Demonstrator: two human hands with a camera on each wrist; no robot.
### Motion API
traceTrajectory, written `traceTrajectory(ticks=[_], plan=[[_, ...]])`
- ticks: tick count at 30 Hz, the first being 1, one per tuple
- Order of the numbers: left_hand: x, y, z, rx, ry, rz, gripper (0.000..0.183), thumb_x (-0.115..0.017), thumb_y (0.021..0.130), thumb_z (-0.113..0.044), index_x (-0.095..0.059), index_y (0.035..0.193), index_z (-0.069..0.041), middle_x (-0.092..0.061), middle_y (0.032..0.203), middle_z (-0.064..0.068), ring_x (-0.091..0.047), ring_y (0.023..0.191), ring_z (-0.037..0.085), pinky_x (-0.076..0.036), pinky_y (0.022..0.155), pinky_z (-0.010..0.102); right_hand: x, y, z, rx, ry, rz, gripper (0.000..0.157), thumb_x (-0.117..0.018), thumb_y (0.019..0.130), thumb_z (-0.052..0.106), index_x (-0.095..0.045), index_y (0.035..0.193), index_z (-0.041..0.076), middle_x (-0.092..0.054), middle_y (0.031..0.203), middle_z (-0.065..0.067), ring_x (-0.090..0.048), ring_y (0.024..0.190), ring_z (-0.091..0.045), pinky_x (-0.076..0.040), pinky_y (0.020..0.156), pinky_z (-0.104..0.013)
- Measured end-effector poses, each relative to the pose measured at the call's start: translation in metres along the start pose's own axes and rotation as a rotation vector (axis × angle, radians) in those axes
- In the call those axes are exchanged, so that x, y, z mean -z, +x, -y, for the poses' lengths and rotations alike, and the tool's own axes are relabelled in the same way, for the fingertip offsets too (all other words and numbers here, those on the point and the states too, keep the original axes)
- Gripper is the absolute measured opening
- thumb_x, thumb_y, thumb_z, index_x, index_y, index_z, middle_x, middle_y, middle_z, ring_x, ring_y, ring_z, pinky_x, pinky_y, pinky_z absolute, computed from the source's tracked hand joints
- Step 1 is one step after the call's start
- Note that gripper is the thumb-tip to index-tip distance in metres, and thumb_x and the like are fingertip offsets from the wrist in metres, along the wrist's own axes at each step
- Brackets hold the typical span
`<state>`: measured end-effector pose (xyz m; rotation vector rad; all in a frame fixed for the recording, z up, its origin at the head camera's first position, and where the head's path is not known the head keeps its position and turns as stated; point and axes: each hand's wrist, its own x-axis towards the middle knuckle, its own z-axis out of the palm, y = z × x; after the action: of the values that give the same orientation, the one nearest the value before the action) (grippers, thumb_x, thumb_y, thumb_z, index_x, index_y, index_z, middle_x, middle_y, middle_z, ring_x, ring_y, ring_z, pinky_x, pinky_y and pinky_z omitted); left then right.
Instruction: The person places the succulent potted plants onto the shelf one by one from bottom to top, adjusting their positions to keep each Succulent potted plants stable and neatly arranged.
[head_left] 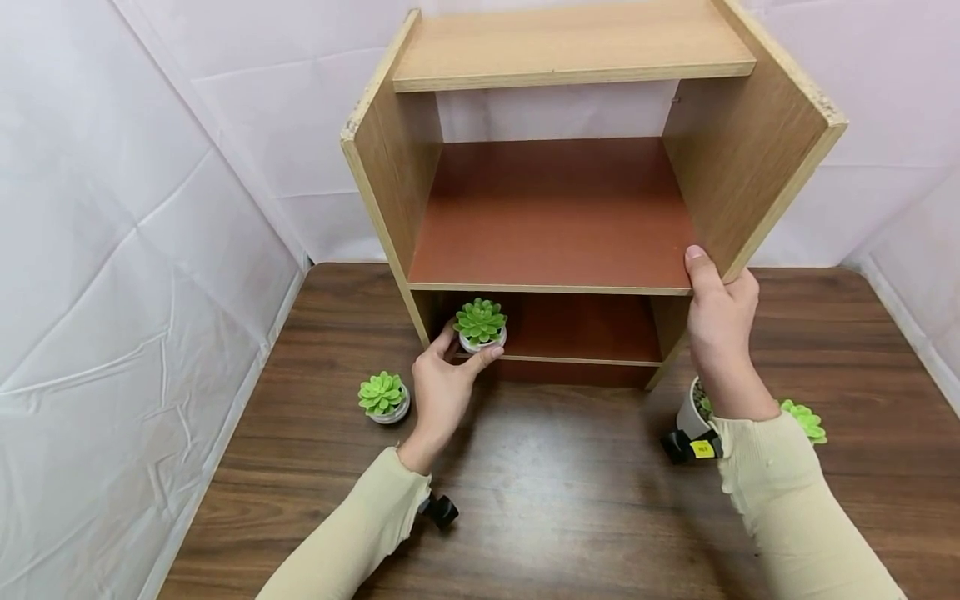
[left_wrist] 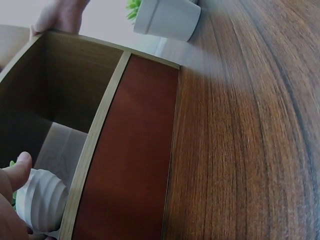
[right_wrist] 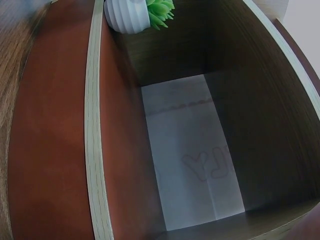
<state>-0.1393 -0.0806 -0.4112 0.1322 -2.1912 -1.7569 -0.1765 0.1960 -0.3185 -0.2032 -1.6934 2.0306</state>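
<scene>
My left hand [head_left: 442, 387] holds a small potted succulent [head_left: 481, 321] between thumb and fingers, at the left end of the lower compartment of a wooden shelf unit [head_left: 555, 217]. Its white ribbed pot [left_wrist: 44, 200] is right at the shelf board's front edge in the left wrist view. In the right wrist view the ribbed pot [right_wrist: 127, 17] and green leaves [right_wrist: 160, 11] show at the top. My right hand [head_left: 720, 321] grips the unit's right side panel, thumb on the inner face and fingers around the outside.
Another small succulent [head_left: 383, 397] stands on the wooden table [head_left: 540, 483] left of the unit. To the right, a larger white pot [head_left: 692, 412] with green leaves [head_left: 804, 421] is partly hidden by my right arm. White cloth [head_left: 180, 208] hangs around the table.
</scene>
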Motion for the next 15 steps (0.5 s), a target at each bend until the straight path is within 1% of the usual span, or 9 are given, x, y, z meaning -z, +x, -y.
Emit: traceTrajectory(ticks=[3, 9, 12, 15], plan=[[0.001, -0.002, -0.001, 0.010, -0.021, -0.001, 0.070, -0.088, 0.074, -0.028, -0.060, 0.135, -0.010, -0.062, 0.127, 0.006, -0.058, 0.114, 0.007, -0.047, 0.093, 0.033, 0.001, 0.000, -0.001, 0.011, 0.001, -0.003, 0.018, -0.065, 0.095, 0.018, -0.069, 0.106, 0.004, -0.069, 0.088, -0.003, -0.061, 0.086, -0.016, -0.042, 0.081, -0.024], [0.005, -0.009, -0.001, 0.032, -0.071, -0.015, 0.074, -0.089, 0.073, -0.023, -0.057, 0.137, -0.005, -0.058, 0.133, 0.007, -0.057, 0.117, 0.012, -0.045, 0.096, 0.042, 0.001, 0.001, -0.003, 0.011, 0.002, 0.001, 0.016, -0.065, 0.095, 0.018, -0.068, 0.105, 0.005, -0.068, 0.087, -0.002, -0.060, 0.087, -0.016, -0.041, 0.081, -0.024], [0.006, -0.012, -0.002, 0.040, -0.068, -0.016, 0.075, -0.089, 0.073, -0.024, -0.056, 0.138, -0.003, -0.057, 0.134, 0.007, -0.056, 0.118, 0.015, -0.045, 0.096, 0.043, 0.000, 0.001, -0.003, 0.016, 0.007, 0.006, 0.017, -0.064, 0.095, 0.018, -0.068, 0.106, 0.005, -0.068, 0.087, -0.003, -0.060, 0.087, -0.016, -0.041, 0.082, -0.025], [0.008, -0.015, -0.003, 0.049, -0.047, -0.012, 0.077, -0.089, 0.072, -0.029, -0.056, 0.138, -0.005, -0.058, 0.134, 0.006, -0.057, 0.118, 0.017, -0.046, 0.095, 0.042, 0.001, 0.001, -0.003, 0.014, 0.011, 0.003, 0.016, -0.064, 0.095, 0.017, -0.068, 0.105, 0.005, -0.068, 0.087, -0.003, -0.060, 0.087, -0.016, -0.041, 0.082, -0.024]])
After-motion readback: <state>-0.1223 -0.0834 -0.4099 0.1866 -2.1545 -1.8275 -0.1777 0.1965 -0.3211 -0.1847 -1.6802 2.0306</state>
